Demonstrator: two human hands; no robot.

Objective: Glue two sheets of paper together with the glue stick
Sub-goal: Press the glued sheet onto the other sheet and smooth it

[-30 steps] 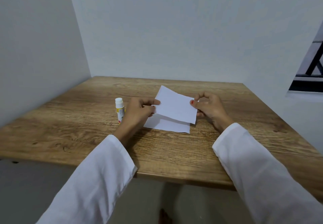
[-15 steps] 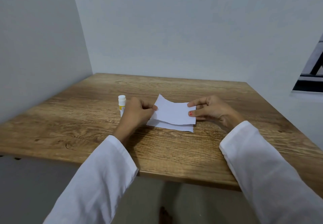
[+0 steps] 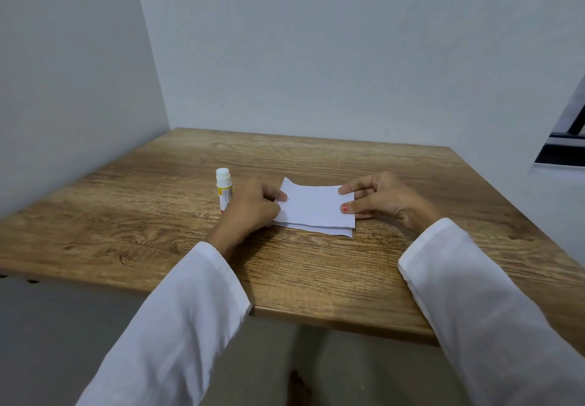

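Note:
Two white sheets lie stacked on the wooden table. The upper sheet rests almost flat on the lower sheet, whose near edge peeks out below it. My left hand pinches the upper sheet's left edge. My right hand presses thumb and forefinger on its right edge. A capped glue stick, white with a yellow label, stands upright just left of my left hand.
Pale walls close the table in at the back and left. A dark window frame shows at the right. The table's front edge runs beneath my sleeves, with grey floor below.
The upper sheet, held raised and tilted a second ago, has come down flat onto the lower sheet. Both hands lowered with it; my right fingers now press on its edge.

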